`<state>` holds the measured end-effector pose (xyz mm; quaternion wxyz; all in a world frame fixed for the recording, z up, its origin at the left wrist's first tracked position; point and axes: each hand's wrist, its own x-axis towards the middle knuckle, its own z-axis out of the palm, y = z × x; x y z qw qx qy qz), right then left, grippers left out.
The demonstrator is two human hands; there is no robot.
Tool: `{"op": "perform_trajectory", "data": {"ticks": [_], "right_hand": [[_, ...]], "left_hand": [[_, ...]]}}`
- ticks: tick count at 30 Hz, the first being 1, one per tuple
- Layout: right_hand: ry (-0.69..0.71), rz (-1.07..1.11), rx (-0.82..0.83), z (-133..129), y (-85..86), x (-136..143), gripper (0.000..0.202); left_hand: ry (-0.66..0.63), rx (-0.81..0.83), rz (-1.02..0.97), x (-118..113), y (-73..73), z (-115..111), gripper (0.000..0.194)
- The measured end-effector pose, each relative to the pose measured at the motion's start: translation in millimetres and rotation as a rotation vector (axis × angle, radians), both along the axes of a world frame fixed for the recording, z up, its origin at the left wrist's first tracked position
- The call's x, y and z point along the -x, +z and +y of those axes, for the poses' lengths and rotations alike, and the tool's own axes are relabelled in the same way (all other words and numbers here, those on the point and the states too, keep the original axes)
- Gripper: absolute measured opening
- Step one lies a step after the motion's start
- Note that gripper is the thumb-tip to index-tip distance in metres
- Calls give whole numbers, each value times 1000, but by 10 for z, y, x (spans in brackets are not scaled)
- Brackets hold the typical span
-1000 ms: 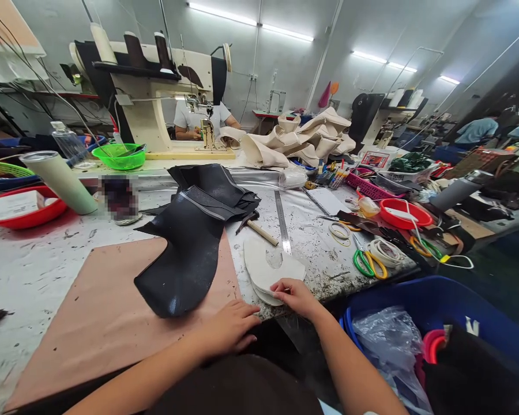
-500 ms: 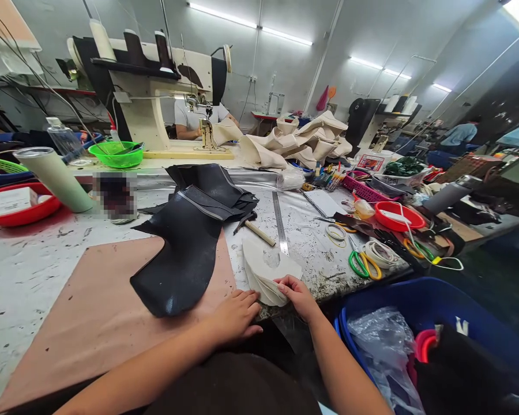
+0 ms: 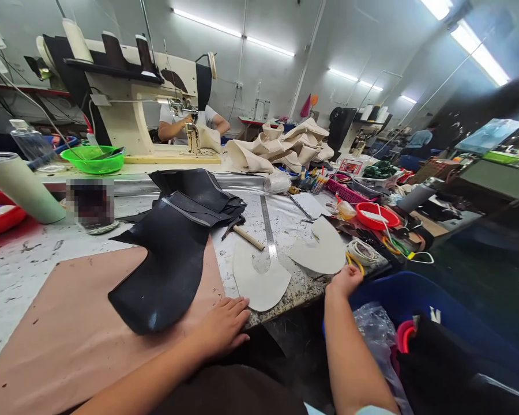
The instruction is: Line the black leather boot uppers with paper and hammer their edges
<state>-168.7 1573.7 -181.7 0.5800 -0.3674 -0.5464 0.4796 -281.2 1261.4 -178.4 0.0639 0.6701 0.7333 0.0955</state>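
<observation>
My left hand [image 3: 227,323] lies spread near the table's front edge, on the pink sheet [image 3: 69,311], fingertips beside a cream curved piece [image 3: 266,285] with a round notch. Farther right, my right hand [image 3: 345,280] is closed on the lower right edge of a second cream piece [image 3: 326,251], close to a yellow scissor handle [image 3: 355,262]. Black curved pieces [image 3: 168,259] are piled left of the cream ones, partly over the pink sheet. A hammer [image 3: 247,236] and a steel ruler [image 3: 267,222] lie behind the nearer cream piece.
A sewing machine [image 3: 125,109] stands behind, with a person [image 3: 203,118] beyond it and cream material [image 3: 285,147] heaped alongside. Green [image 3: 95,162] and red [image 3: 374,217] baskets, a tumbler [image 3: 30,190] and coiled cord [image 3: 363,252] are on the table. A blue tub [image 3: 445,305] is at the lower right.
My right hand has moved right, away from the cream stack, with one cream piece now apart from the others. My left hand stays by the stack. The view has shifted right.
</observation>
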Motion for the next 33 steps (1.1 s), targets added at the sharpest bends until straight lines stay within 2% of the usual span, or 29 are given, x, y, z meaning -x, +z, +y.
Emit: {"op": "perform_trajectory", "data": {"ticks": [2, 4, 6, 9, 11, 16, 21, 33], "right_hand": [[54, -101, -59, -216, -100, 0, 27], [199, -208, -113, -536, -193, 36, 25], [465, -337, -189, -871, -245, 108, 27], [895, -669, -432, -1199, -220, 250, 35], [1021, -840, -541, -1244, -162, 332, 34], [1105, -910, -535, -1106, -52, 405, 32], [1099, -899, -495, -1093, -61, 399, 29], [1173, -879, -395, -1077, -50, 369, 21]], "left_hand": [[6, -1, 10, 9, -11, -2, 38], [5, 1, 2, 16, -9, -1, 38], [5, 3, -26, 20, 12, 6, 34], [14, -9, -72, 23, 52, 18, 27], [20, -28, -88, 27, 56, 22, 25], [27, -114, -85, 71, -27, 19, 26], [17, -158, -91, 114, -77, 20, 27], [15, -12, -122, 49, 88, 43, 25]]}}
